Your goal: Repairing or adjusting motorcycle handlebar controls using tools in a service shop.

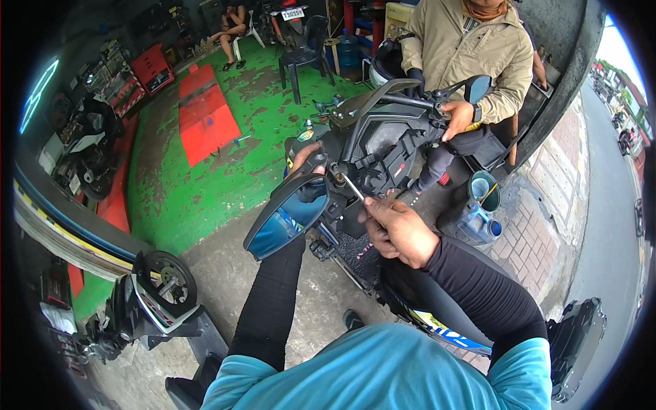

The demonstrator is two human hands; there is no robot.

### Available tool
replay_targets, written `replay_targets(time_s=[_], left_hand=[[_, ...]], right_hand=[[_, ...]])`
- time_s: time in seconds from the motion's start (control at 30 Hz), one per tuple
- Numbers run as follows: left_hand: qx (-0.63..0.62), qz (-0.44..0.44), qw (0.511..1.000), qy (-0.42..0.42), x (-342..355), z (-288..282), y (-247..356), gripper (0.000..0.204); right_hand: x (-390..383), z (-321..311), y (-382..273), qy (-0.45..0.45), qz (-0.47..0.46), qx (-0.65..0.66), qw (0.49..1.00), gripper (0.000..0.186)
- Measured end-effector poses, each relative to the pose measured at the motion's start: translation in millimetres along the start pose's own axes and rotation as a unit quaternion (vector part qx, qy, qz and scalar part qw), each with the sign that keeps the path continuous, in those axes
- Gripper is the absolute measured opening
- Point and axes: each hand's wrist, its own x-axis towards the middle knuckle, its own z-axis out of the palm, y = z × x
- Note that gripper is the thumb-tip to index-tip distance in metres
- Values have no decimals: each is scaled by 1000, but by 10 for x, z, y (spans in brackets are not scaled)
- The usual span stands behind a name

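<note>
My right hand (400,232) is closed on a slim silver tool (354,188), apparently a wrench, reaching to a bolt fitting (339,179) at the mirror mount. My left hand (306,157) grips the stem of the blue-tinted mirror (285,217), which hides much of that hand. Beyond them is the scooter's black front cowl and handlebar (372,150). A person in a tan jacket (471,51) stands across the scooter, with a hand (456,117) near the other mirror (478,89).
Buckets (482,188) and a jug (465,222) stand at the right by the sidewalk and road (605,205). Parked scooters (164,287) are on the left. Behind are a red ramp (205,116), black chair (304,58) and a seated person (229,31) on green flooring.
</note>
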Motion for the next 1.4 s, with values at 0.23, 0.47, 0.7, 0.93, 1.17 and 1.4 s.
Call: replay_targets(time_s=[0.23,0.47,0.7,0.93,1.17,1.4], left_hand=[[-98,-86,991,-35,1,-47,59,60],[-16,-92,995,-46,-6,2,133,58],[-34,13,999,-1,25,29,-208,66],[-16,-21,999,-20,24,-12,-71,66],[27,2,1000,-7,-8,-6,-51,50],[-11,-12,999,-27,-3,-39,-168,50]], right_hand=[[118,532,310,28,-33,172,984,38],[309,980,546,97,-120,309,939,43],[103,725,416,141,-147,124,971,48],[-19,5,-55,15,-58,-86,994,49],[68,-154,-202,23,-30,-223,974,52],[133,-272,-284,20,-153,-470,869,58]])
